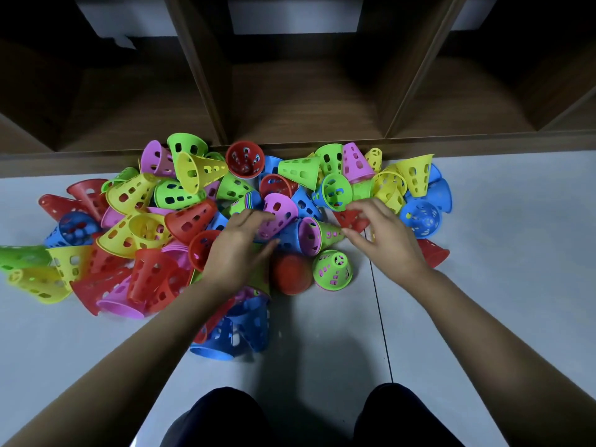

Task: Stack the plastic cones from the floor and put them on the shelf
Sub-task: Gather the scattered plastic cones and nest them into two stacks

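On grey floor by shelf: left fingers grip pink cone, right fingers spread.

A dark wood shelf unit with open compartments stands along a pale grey tiled floor, its recesses deep in shadow under dim indoor light.

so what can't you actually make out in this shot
Head view only:
- Left hand: fingers blurred against the pink cone, so grip unclear.
- Right hand: covers part of the red cone; hold unclear.
- Blue cones: partly under the left forearm.
- Green cone: cut by the left edge.
- Shelf: upper compartments dark, cut off at top.
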